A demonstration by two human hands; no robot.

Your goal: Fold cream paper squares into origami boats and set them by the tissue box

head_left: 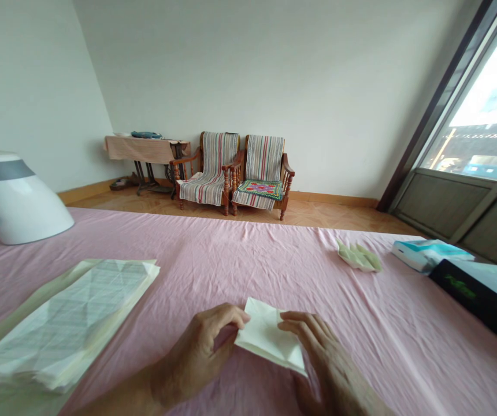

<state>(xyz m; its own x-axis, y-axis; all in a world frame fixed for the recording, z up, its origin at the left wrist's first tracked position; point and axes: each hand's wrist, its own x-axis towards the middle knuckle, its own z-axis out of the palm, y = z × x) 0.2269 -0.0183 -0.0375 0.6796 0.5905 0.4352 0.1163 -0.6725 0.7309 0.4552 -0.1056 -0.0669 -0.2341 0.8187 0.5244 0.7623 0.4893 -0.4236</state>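
Observation:
A small folded square of pale cream paper (269, 334) is between my two hands, just above or on the pink cloth. My left hand (203, 341) pinches its left edge between thumb and fingers. On the other side, my right hand (322, 352) has its fingertips on the paper's upper right part, with the thumb low beside the right corner. To the left lies a stack of creased paper sheets (75, 312), marked with fold lines. Farther back on the right rests a folded pale green paper piece (358, 256) with pointed flaps.
Pink cloth (214, 260) with wrinkles covers the table. A white and grey jug (32, 202) stands at the left rear. On the right are a blue and white packet (430, 253) and a black box (469, 289). Beyond the table stand two wooden chairs (220, 167).

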